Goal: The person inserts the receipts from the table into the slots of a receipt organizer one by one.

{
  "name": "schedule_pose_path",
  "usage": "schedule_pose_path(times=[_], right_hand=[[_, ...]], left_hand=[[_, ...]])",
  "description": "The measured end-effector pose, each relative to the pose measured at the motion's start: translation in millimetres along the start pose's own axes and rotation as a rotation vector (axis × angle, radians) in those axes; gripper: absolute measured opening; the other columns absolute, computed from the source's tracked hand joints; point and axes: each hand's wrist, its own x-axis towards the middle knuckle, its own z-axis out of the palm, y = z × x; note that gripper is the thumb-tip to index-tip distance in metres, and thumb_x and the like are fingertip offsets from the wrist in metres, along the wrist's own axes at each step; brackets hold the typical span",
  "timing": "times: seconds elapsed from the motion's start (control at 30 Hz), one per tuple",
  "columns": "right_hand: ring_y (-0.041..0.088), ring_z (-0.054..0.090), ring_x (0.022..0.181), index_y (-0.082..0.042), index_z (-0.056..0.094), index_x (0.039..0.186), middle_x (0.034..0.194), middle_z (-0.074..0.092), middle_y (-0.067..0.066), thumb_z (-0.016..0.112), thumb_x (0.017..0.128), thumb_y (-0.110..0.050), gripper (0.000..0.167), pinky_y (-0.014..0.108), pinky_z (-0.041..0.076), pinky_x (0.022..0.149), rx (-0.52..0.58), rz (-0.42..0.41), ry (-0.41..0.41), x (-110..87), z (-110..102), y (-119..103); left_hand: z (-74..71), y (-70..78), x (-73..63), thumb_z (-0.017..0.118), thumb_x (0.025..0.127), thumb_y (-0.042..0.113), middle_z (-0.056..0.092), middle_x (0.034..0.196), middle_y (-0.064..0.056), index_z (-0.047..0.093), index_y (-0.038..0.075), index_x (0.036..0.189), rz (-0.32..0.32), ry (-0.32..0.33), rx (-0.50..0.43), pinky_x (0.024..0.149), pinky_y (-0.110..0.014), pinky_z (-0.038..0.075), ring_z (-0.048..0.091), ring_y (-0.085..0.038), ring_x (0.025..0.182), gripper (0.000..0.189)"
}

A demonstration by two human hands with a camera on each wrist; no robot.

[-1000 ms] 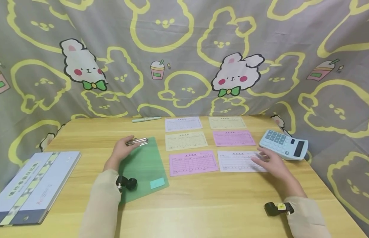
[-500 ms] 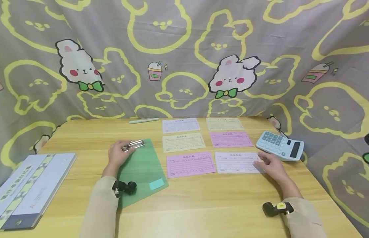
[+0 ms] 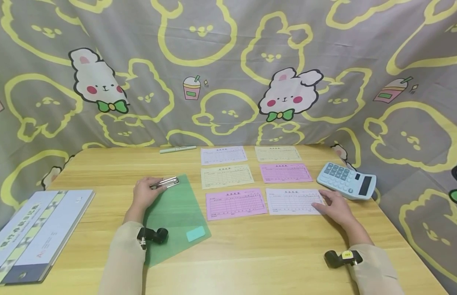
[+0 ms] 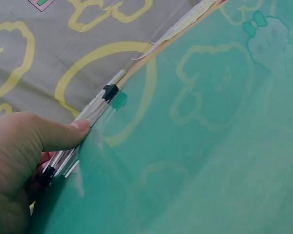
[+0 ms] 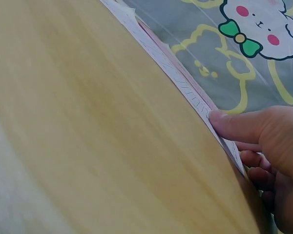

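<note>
1. Green translucent clipboard [image 3: 176,221], one, flat sheet with one shiny metal clip [image 3: 170,182]; head view shows it at the left of the wood-grained bench [image 3: 258,258]. Left hand [image 3: 144,193] grips the clip end.
2. Head view, continued: six thin printed paper slips [image 3: 227,177], two columns of three: two pink, two yellow, one lilac-tinted, one white slip [image 3: 291,203]. Right hand [image 3: 335,208] pinches the latter's right edge. One rounded plastic calculator [image 3: 342,179]; one slim pen [image 3: 178,150].
3. Left wrist view: thumb over the clip, fingers partly hidden behind; clipboard glossy.
4. Right wrist view: thumb on the white slip's edge, fingers curled, nearly closed.
</note>
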Motion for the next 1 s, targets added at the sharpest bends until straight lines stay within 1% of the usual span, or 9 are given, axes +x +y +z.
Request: schedule_pose_path(times=[0.1, 0.23, 0.4, 0.53, 0.73, 0.9, 1.0], right_hand=[[0.038, 0.038, 0.095, 0.013, 0.040, 0.120, 0.108, 0.039, 0.028, 0.062, 0.077, -0.035, 0.068, 0.050, 0.030, 0.083, -0.004, -0.001, -0.002, -0.5, 0, -1], [0.039, 0.039, 0.096, 0.012, 0.040, 0.119, 0.107, 0.041, 0.029, 0.062, 0.078, -0.030, 0.063, 0.050, 0.031, 0.082, -0.005, -0.003, -0.009, -0.8, -2, -3], [0.044, 0.037, 0.101, 0.011, 0.040, 0.118, 0.109, 0.039, 0.031, 0.061, 0.078, -0.026, 0.058, 0.053, 0.029, 0.085, -0.003, 0.046, -0.049, 0.7, -3, -8], [0.043, 0.036, 0.101, 0.010, 0.042, 0.114, 0.109, 0.040, 0.030, 0.061, 0.078, -0.025, 0.053, 0.053, 0.027, 0.084, -0.006, 0.074, -0.059, 2.4, -4, -10], [0.038, 0.040, 0.094, 0.008, 0.046, 0.106, 0.101, 0.044, 0.025, 0.060, 0.079, -0.024, 0.045, 0.051, 0.029, 0.079, -0.020, 0.080, -0.044, 1.9, -3, -9], [0.033, 0.043, 0.086, 0.007, 0.045, 0.101, 0.095, 0.047, 0.021, 0.059, 0.078, -0.020, 0.038, 0.047, 0.031, 0.074, -0.015, 0.072, -0.011, -0.3, -1, -10], [0.030, 0.043, 0.080, 0.008, 0.042, 0.103, 0.088, 0.045, 0.017, 0.059, 0.078, -0.015, 0.038, 0.042, 0.033, 0.070, 0.006, 0.047, 0.004, -1.4, -1, -12]], left_hand=[[-1.7, 1.4, -1.3, 0.068, 0.072, 0.012, 0.054, 0.099, -0.024, 0.061, -0.005, 0.100, 0.009, -0.011, -0.021, 0.077, -0.047, 0.030, 0.044, -0.036, 0.089, 0.034], [-3.0, 2.0, -2.0, 0.067, 0.073, 0.012, 0.054, 0.099, -0.024, 0.060, -0.005, 0.101, 0.004, -0.032, -0.043, 0.079, -0.048, 0.033, 0.046, -0.037, 0.092, 0.034], [-3.9, 1.4, -1.8, 0.067, 0.074, 0.012, 0.053, 0.101, -0.024, 0.060, -0.005, 0.103, -0.007, -0.042, -0.045, 0.080, -0.048, 0.034, 0.047, -0.037, 0.092, 0.035], [-4.3, 1.4, -2.3, 0.067, 0.075, 0.013, 0.052, 0.102, -0.024, 0.059, -0.005, 0.104, -0.018, -0.053, -0.041, 0.080, -0.048, 0.034, 0.046, -0.037, 0.094, 0.036], [-4.0, 1.6, -4.6, 0.066, 0.076, 0.012, 0.051, 0.103, -0.025, 0.058, -0.006, 0.106, -0.013, -0.070, -0.048, 0.080, -0.049, 0.033, 0.045, -0.038, 0.094, 0.036], [-3.7, 3.2, -6.2, 0.065, 0.076, 0.011, 0.050, 0.103, -0.025, 0.057, -0.006, 0.106, -0.008, -0.077, -0.054, 0.079, -0.050, 0.033, 0.044, -0.038, 0.094, 0.036], [-3.7, 3.6, -5.9, 0.064, 0.076, 0.012, 0.049, 0.104, -0.025, 0.057, -0.006, 0.107, -0.014, -0.080, -0.050, 0.080, -0.050, 0.032, 0.044, -0.038, 0.094, 0.036]])
